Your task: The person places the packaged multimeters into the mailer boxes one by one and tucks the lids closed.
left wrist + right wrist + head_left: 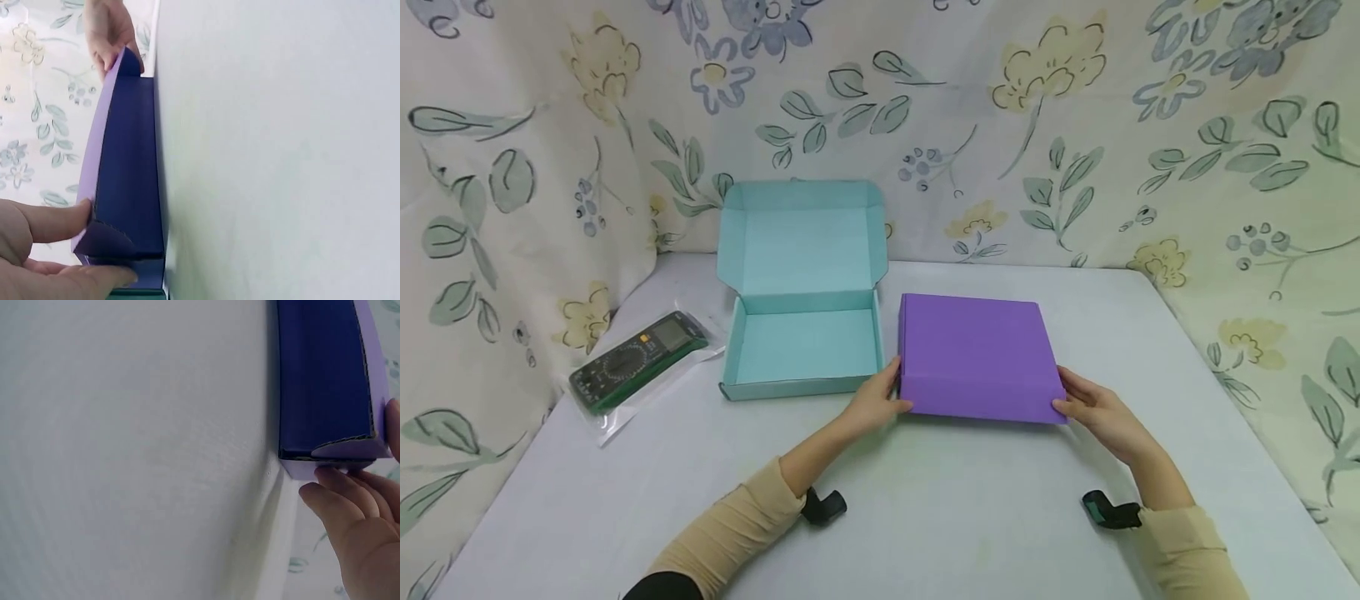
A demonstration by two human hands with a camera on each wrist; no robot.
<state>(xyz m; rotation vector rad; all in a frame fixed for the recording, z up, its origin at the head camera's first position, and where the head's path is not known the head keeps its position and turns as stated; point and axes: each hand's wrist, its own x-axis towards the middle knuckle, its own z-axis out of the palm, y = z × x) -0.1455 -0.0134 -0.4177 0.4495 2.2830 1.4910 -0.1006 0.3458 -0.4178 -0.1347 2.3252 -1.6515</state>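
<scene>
A purple cardboard box [977, 354] lies on the table with its lid folded over the top. The lid's front flap stands a little out from the dark blue-purple front wall [128, 162], leaving a gap along the front. My left hand [877, 400] grips the front left corner, thumb at the flap's edge and fingers against the side. At the front right corner my right hand [1096, 410] holds the box, its thumb on the lid's edge. In the right wrist view, the fingers [340, 500] touch the side wall.
Left of the purple box stands a teal box [797, 387], its lid raised upright. A multimeter [638, 358] in a clear plastic bag lies farther left on the white table [970, 517]. Floral cloth [940, 125] hangs behind and at both sides.
</scene>
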